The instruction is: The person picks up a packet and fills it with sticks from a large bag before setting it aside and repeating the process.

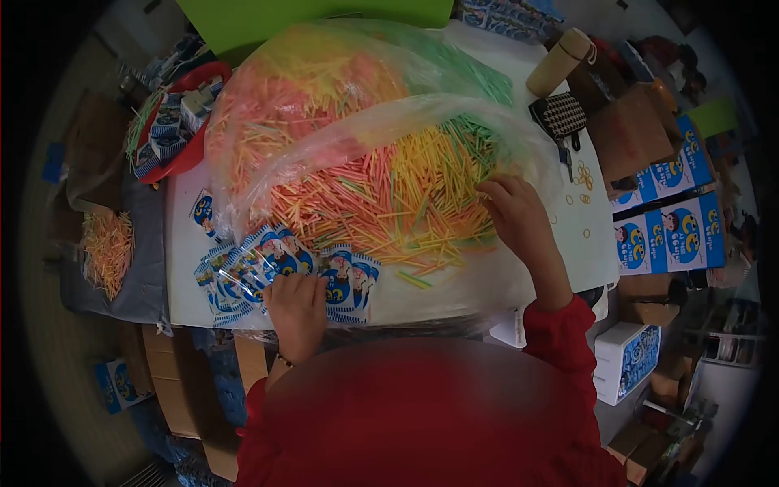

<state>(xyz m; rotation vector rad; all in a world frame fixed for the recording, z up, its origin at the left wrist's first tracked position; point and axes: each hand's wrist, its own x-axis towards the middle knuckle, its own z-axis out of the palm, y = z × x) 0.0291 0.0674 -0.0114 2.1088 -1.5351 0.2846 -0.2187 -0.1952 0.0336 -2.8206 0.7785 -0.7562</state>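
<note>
A large heap of thin pink, yellow and green sticks (389,191) spills from a clear plastic bag (365,114) on the white table. My right hand (518,217) is at the right edge of the heap, fingers bent and drawn together; whatever is between them is too small to make out. Small blue-and-white printed packets (235,276) lie in an overlapping row at the table's front edge. Over this row my left hand (296,312) curls its fingers down onto a packet, its fingertips partly hidden. Two loose sticks (414,280) lie just in front of the heap.
A red basket (195,150) of small packs stands at the left, above another stick pile (108,252). Toward the right are rubber bands (584,174), a checkered pouch (560,115), a beige bottle (560,62) and blue printed boxes (673,235). A green panel (316,20) borders the back.
</note>
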